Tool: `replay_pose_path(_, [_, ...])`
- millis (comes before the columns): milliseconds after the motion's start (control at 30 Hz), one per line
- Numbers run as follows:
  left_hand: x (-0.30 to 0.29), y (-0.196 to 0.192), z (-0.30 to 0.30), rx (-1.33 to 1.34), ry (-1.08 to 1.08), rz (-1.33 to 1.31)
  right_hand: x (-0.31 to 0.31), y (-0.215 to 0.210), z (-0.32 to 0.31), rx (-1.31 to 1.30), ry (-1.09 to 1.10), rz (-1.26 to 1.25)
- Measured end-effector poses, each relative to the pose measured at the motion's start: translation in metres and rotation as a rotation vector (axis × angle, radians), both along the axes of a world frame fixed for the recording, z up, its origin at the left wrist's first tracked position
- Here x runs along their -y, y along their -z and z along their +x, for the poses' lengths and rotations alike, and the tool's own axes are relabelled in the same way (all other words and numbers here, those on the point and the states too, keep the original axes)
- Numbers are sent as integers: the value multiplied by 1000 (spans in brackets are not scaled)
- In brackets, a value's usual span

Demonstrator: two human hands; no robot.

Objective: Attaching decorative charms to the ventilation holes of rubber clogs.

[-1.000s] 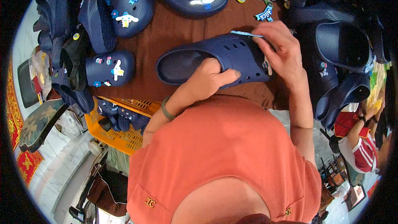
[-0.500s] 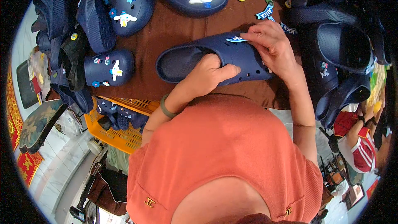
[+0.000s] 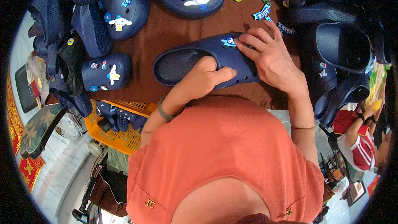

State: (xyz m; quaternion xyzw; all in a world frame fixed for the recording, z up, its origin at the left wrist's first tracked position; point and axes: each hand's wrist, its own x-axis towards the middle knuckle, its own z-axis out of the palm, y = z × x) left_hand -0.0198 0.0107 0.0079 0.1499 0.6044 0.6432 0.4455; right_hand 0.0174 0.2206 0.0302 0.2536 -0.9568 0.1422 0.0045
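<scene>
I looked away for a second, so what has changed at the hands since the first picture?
The light blue charm, edge-on in the right hand's pinch at first, has moved left and now lies against the navy clog. The right hand followed it leftward; its fingers are more spread, covering the charm's right end. The left hand still grips the clog.

Workroom, footwear. Cloth-covered desk (image 3: 174,33) bore many navy clogs (image 3: 229,60), massed left and right, with loose charms (image 3: 262,12) scattered on its far side. Orange plastic crate (image 3: 114,140), near left, held more navy footwear (image 3: 123,124). Pale marbled tiles (image 3: 58,143) showed left; another person (image 3: 360,151), right.
</scene>
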Motion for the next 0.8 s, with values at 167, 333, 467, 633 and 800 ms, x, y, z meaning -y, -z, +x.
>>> replay_pose_path(167, [0, -3, -2, 56, 11, -15, -3, 2, -2, 24, -11, 5])
replay_pose_path(333, [2, 7, -1, 79, 17, 1, -6, 5, -1, 24, 30, -73])
replay_pose_path(467, [0, 6, -1, 121, 2, 51, -12, 8, -9, -11, 10, -169])
replay_pose_path(633, [1, 14, 0, 176, 7, 151, -19, 27, -39, -5, 353, -306])
replay_pose_path(800, [2, 10, -1, 162, 27, 133, -43, 74, -85, -405, 571, 96])
